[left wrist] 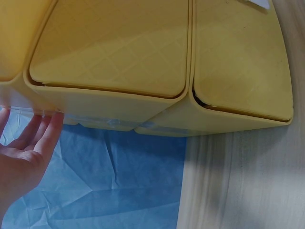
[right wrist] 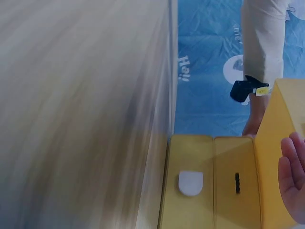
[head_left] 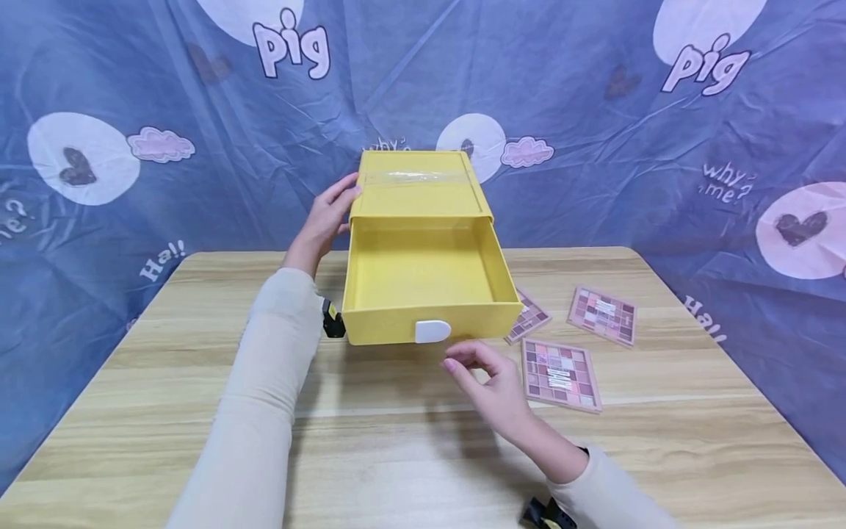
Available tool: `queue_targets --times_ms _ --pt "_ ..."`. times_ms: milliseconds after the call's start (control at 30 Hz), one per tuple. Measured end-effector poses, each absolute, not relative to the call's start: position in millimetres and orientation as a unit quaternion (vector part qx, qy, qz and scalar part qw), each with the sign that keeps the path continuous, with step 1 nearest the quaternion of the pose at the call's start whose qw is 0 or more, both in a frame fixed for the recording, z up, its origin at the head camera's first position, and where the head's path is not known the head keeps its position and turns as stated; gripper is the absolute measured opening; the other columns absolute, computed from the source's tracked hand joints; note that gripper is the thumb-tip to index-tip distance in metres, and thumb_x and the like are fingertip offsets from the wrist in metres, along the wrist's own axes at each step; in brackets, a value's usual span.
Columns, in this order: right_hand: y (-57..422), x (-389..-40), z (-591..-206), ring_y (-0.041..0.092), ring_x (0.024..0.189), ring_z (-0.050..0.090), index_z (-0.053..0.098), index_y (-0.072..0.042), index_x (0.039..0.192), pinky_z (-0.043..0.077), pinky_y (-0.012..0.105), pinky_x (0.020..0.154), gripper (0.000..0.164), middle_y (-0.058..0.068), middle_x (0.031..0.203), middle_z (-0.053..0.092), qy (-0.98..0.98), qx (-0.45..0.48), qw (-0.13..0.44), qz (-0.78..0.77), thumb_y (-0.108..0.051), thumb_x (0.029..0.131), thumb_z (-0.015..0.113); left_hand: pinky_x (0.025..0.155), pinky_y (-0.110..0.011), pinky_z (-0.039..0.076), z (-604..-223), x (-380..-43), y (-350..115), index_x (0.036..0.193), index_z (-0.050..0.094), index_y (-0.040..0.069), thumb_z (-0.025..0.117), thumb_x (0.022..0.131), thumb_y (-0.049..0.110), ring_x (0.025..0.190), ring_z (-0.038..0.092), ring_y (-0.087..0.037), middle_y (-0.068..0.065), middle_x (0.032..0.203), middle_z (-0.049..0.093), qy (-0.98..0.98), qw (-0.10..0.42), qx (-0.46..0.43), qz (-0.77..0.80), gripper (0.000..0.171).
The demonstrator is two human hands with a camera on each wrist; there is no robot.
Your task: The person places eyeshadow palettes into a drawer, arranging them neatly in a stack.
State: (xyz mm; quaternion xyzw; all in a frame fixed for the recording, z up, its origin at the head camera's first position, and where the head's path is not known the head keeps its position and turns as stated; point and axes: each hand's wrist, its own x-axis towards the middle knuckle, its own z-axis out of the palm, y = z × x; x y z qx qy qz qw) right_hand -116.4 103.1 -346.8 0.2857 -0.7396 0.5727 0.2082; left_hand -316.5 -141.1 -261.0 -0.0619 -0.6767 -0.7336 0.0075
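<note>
A yellow drawer cabinet (head_left: 416,192) stands on the table with its top drawer (head_left: 432,323) pulled out, the drawer's bare floor showing. A white tab handle (head_left: 432,331) sits on the drawer front. My left hand (head_left: 328,213) rests against the cabinet's left side near the back; in the left wrist view its extended fingers (left wrist: 50,131) touch the yellow edge. Below and right of the tab is my right hand (head_left: 492,386), fingers loosely bent, thumb apart from the index finger, holding nothing. The right wrist view shows lower drawers, one with a white tab (right wrist: 190,183).
Right of the cabinet lie three makeup palettes: one near the front (head_left: 562,375), one farther right (head_left: 603,316), and one partly hidden by the drawer (head_left: 529,317). Clear tape (head_left: 416,176) crosses the cabinet top. A blue printed cloth (head_left: 562,88) hangs behind the wooden table (head_left: 165,382).
</note>
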Motion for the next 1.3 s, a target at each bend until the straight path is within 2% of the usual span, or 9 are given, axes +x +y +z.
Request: queue_targets --times_ms 233,500,667,800,900,1000,1133,1300 --pt "131 -117 -349 0.013 0.074 0.055 0.061 -0.003 0.090 0.046 0.026 0.066 0.017 0.007 0.083 0.061 -0.782 0.308 0.175 0.513 0.004 0.075 0.063 0.086 -0.042 0.037 -262 -317 -141 0.131 0.040 0.020 0.055 0.084 0.028 0.108 0.043 -0.022 -0.006 0.128 0.039 -0.668 0.007 -0.065 -0.742 0.049" --pt "164 -121 -348 0.018 0.087 0.055 0.057 -0.004 0.105 0.045 0.031 0.073 0.035 0.004 0.096 0.060 -0.836 0.297 0.132 0.442 -0.007 0.072 0.069 0.086 -0.042 0.037 -261 -317 -140 0.131 0.040 0.021 0.054 0.084 0.028 0.108 0.043 -0.022 -0.005 0.128 0.039 -0.667 0.008 -0.066 -0.742 0.049" --pt "189 -124 -347 0.026 0.103 0.047 0.045 -0.001 0.121 0.039 0.042 0.083 0.061 0.011 0.113 0.052 -0.878 0.269 0.082 0.387 -0.019 0.070 0.072 0.086 -0.042 0.037 -261 -317 -140 0.131 0.040 0.021 0.054 0.085 0.027 0.109 0.042 -0.021 -0.005 0.129 0.039 -0.665 0.007 -0.063 -0.745 0.049" --pt "208 -126 -346 0.035 0.114 0.034 0.030 0.000 0.131 0.028 0.051 0.090 0.085 0.019 0.128 0.037 -0.904 0.252 0.039 0.344 -0.031 0.066 0.074 0.087 -0.042 0.037 -262 -316 -140 0.131 0.040 0.020 0.055 0.084 0.028 0.110 0.042 -0.021 -0.005 0.129 0.038 -0.666 0.007 -0.061 -0.744 0.049" --pt "220 -129 -349 0.040 0.117 0.026 0.021 0.000 0.135 0.023 0.054 0.091 0.097 0.025 0.132 0.026 -0.910 0.258 0.008 0.324 -0.038 0.064 0.074 0.087 -0.042 0.037 -263 -315 -141 0.131 0.040 0.020 0.055 0.084 0.028 0.109 0.042 -0.021 -0.005 0.129 0.038 -0.667 0.008 -0.062 -0.743 0.050" --pt "231 -131 -350 0.044 0.118 0.021 0.015 0.001 0.136 0.020 0.057 0.090 0.104 0.029 0.133 0.020 -0.915 0.258 -0.023 0.309 -0.042 0.061 0.074 0.086 -0.042 0.037 -263 -316 -142 0.131 0.040 0.020 0.055 0.084 0.028 0.108 0.043 -0.022 -0.006 0.128 0.039 -0.666 0.010 -0.063 -0.743 0.050" --pt "246 -134 -352 0.047 0.118 0.016 0.015 0.007 0.134 0.017 0.059 0.090 0.108 0.032 0.132 0.017 -0.923 0.244 -0.047 0.295 -0.040 0.059 0.076 0.085 -0.042 0.038 -264 -317 -142 0.131 0.040 0.020 0.055 0.084 0.028 0.107 0.044 -0.022 -0.007 0.127 0.040 -0.665 0.011 -0.063 -0.744 0.050" --pt "265 -138 -356 0.051 0.115 0.016 0.015 0.014 0.130 0.016 0.060 0.089 0.108 0.037 0.129 0.016 -0.928 0.228 -0.051 0.289 -0.035 0.057 0.078 0.086 -0.042 0.037 -264 -318 -142 0.130 0.040 0.021 0.055 0.084 0.028 0.107 0.044 -0.022 -0.006 0.126 0.041 -0.665 0.009 -0.066 -0.744 0.049"
